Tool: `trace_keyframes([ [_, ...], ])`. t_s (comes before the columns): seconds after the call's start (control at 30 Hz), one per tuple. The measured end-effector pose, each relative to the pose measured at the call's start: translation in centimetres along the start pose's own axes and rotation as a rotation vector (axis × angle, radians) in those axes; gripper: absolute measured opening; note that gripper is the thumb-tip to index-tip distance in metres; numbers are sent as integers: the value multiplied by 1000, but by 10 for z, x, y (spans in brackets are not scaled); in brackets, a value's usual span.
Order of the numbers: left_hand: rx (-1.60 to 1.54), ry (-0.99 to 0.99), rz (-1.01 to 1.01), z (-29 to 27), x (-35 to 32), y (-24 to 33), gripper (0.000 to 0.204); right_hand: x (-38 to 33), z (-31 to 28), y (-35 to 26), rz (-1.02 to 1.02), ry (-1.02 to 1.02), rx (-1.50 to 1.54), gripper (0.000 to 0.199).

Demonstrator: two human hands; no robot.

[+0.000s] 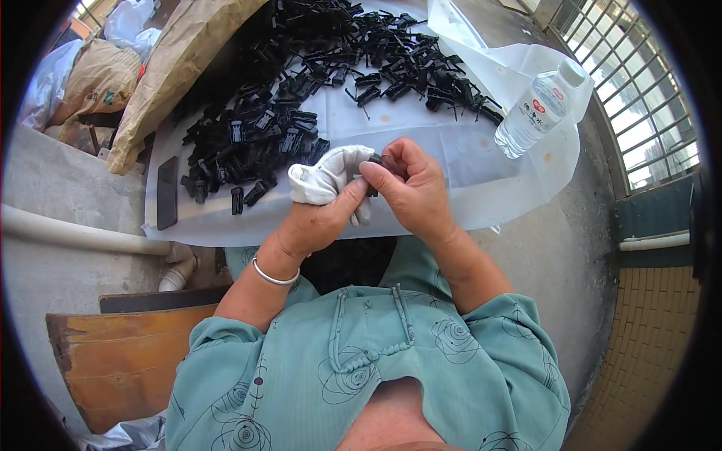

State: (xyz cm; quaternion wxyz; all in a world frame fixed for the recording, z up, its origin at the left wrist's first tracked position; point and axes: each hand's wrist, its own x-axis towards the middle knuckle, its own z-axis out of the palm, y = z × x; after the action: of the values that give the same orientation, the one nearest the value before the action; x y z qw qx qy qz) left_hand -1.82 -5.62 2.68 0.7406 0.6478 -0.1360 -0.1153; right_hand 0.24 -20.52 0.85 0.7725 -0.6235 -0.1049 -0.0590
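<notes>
My left hand (320,223) is closed, with a bunched white cloth (320,180) over its fingers; whether this is a glove I cannot tell. Its bare thumb presses toward a small black plastic part (373,188) that shows between my two hands. Pinched around the upper end of that part are the thumb and forefinger of my right hand (414,189). The fingers hide most of it. Just beyond my hands, many similar black plastic parts (256,143) lie heaped on the sheet-covered table, some with thin pins sticking out.
A translucent white sheet (466,203) drapes the table. A clear water bottle (538,113) lies tilted at its right side, a dark phone (167,193) at the left edge. Brown paper (177,64) stands at the far left. A pipe (83,229) and a wooden board (128,361) are lower left.
</notes>
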Motion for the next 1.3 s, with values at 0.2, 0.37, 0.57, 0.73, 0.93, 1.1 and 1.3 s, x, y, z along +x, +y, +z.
trace_keyframes([
  [0.2,313,202,15,2,-3,-1,28,3,-16,-8,44,-255,-241,21],
  [0.37,488,267,165,5,-1,-14,25,-1,-11,0,-60,-400,-442,25],
  [0.57,863,264,512,4,4,-18,24,-7,-1,27,109,-289,-201,26],
  [0.73,1004,272,496,4,-2,-29,25,-10,4,35,200,-255,-145,28],
  [0.93,415,255,252,3,2,-25,26,-4,-3,26,74,-277,-59,24],
  [1.1,47,195,-17,-14,5,-16,29,1,-23,12,52,-407,-565,14],
  [1.3,224,173,-9,-6,3,-13,33,5,-27,18,-303,-336,-441,8],
])
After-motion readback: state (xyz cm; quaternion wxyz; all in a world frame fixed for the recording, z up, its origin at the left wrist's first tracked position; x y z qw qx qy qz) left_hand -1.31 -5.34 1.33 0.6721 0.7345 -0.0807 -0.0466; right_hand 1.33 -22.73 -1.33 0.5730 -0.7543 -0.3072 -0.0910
